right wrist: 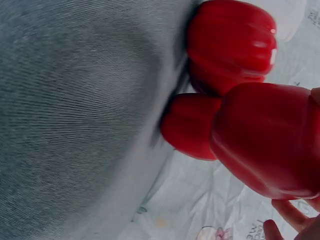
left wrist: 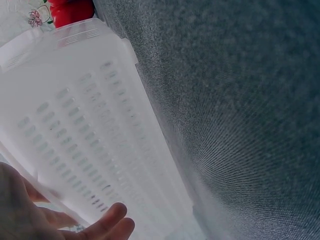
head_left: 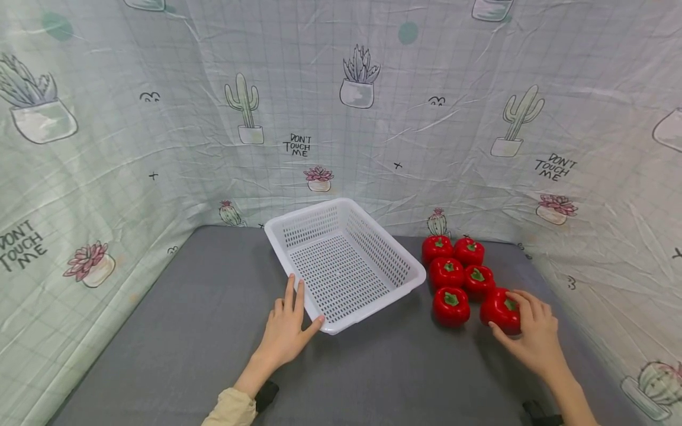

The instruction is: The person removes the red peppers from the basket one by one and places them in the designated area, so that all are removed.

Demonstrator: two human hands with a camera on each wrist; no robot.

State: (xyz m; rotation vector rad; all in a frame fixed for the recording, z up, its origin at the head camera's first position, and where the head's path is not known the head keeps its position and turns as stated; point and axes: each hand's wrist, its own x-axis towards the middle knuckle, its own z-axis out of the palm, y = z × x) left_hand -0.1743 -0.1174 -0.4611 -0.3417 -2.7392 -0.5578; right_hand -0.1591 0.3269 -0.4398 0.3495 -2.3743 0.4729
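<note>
My right hand [head_left: 535, 334] grips a red bell pepper [head_left: 499, 310] with a green stem, thumb on the near side and fingers over the far right. In the right wrist view this pepper [right wrist: 270, 140] looks raised off the table, with fingertips [right wrist: 290, 212] against it. Several more red bell peppers [head_left: 446, 273] stand grouped just behind and left of it. A white perforated plastic basket [head_left: 375, 307] sits at the middle. My left hand [head_left: 285, 331] touches its left rim near the front corner, fingers fairly straight; in the left wrist view, fingertips [left wrist: 117, 212] lie near its outer side wall.
The grey table [head_left: 176, 331] extends on both sides of the basket and toward me. A hanging cloth [head_left: 298, 89] printed with potted cacti encloses the back and both sides. The pepper group stands close to the basket's right corner.
</note>
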